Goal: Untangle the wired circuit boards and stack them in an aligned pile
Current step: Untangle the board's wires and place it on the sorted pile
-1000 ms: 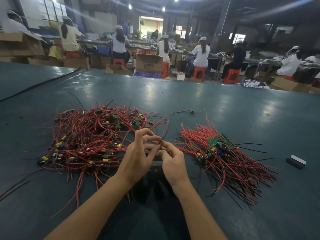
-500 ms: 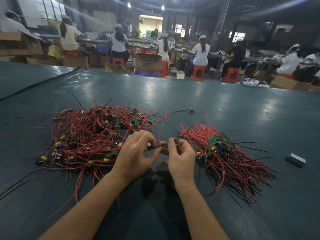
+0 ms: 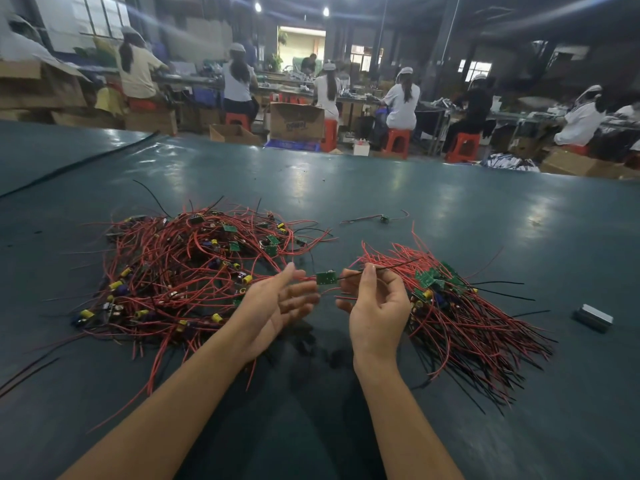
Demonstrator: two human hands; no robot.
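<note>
A tangled heap of red-wired circuit boards [image 3: 187, 271] lies on the dark green table at the left. A neater pile of boards [image 3: 450, 299] with wires fanned toward the lower right lies at the right. Between them a single small green board [image 3: 326, 277] hangs above the table. My right hand [image 3: 375, 306] pinches its black wire between thumb and forefinger. My left hand [image 3: 277, 306] is beside the board, palm up, fingers straight and spread, with red wires running across its fingertips.
One stray wired board [image 3: 383, 218] lies farther back on the table [image 3: 450, 209]. A small grey metal block [image 3: 593, 318] sits at the right. A black cable [image 3: 79, 161] crosses the far left. Beyond the table's far edge people sit on red stools among cardboard boxes.
Both hands were together working one board's wires. Now they have drawn apart: the left hand has opened flat, and the right hand holds the board out by its black wire.
</note>
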